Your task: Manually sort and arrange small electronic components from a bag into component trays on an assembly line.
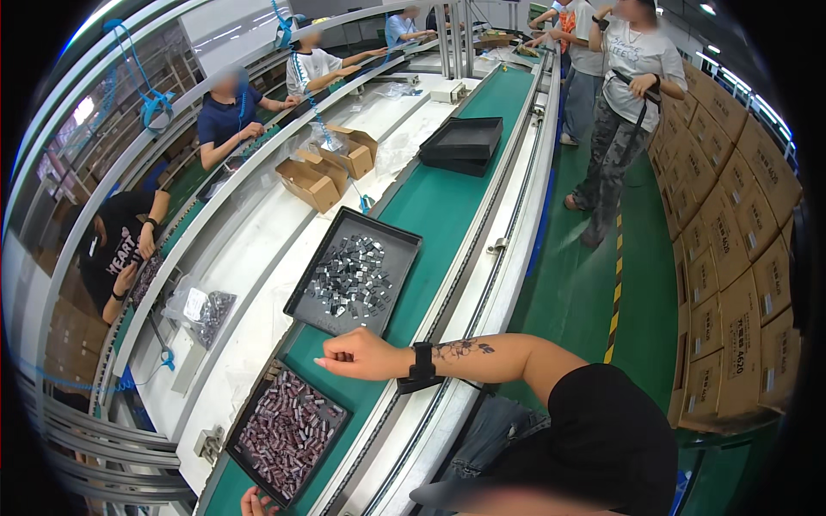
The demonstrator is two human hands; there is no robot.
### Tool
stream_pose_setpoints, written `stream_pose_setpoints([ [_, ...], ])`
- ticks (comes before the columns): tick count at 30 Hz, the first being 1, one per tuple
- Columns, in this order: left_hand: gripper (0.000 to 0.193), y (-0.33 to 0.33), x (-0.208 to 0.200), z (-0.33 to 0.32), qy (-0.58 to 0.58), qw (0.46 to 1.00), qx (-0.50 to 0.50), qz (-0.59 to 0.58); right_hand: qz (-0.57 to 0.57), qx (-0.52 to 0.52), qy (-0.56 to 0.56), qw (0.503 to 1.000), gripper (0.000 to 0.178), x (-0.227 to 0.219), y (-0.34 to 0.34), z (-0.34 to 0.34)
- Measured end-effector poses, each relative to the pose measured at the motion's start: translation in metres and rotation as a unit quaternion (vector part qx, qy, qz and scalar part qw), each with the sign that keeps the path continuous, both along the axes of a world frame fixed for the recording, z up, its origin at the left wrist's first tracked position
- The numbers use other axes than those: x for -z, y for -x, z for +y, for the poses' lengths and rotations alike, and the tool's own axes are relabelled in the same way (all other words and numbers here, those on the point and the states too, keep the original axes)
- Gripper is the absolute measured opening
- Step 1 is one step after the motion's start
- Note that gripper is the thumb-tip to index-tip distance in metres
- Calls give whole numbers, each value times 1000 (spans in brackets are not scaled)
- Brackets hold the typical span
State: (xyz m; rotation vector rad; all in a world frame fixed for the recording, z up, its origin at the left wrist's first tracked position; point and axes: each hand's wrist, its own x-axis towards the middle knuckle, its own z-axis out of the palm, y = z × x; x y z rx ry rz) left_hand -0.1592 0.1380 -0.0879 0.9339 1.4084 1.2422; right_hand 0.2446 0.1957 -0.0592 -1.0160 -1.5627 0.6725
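Note:
My right hand (360,353) hovers over the green belt, between two black trays, its fingers curled closed with the thumb pointing left. Whatever it holds, if anything, is hidden. A black band (422,368) circles that wrist. At the lower edge, the fingertips of my left hand (255,501) show, slightly bent and apart, beside the near corner of a black tray (342,427). Filling that tray are small maroon cylinders (288,430) that look like capacitors. Farther up the belt, another black tray (402,241) holds a loose heap of small black-and-silver parts (354,275).
Stacked black trays (463,142) sit farther along the green conveyor belt (439,202). Open cardboard boxes (310,182) and a bag of parts (211,314) lie left. Several co-workers (228,112) work across the rails; another person (632,95) stands right, near stacked cartons (731,284).

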Motion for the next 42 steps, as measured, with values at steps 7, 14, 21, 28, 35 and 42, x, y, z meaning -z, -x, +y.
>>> stream_pose_setpoints([
  [7,38,2,6,0,14,1000,-22,5,-6,-5,-1,1000,35,-1,0,-1],
  [14,40,1,9,-1,6,999,-34,12,-13,-9,4,1000,34,2,0,0],
  [21,39,1,4,1,31,999,-5,19,-5,-10,8,1000,34,2,2,0],
  [28,35,-7,-4,0,10,999,23,36,-1,-6,-2,1000,34,0,1,0],
  [35,35,-11,-7,-1,-4,998,30,58,2,-7,-1,1000,34,3,2,0],
  [42,33,-3,2,-3,-73,984,95,130,-13,-4,-4,1000,33,4,2,0],
])
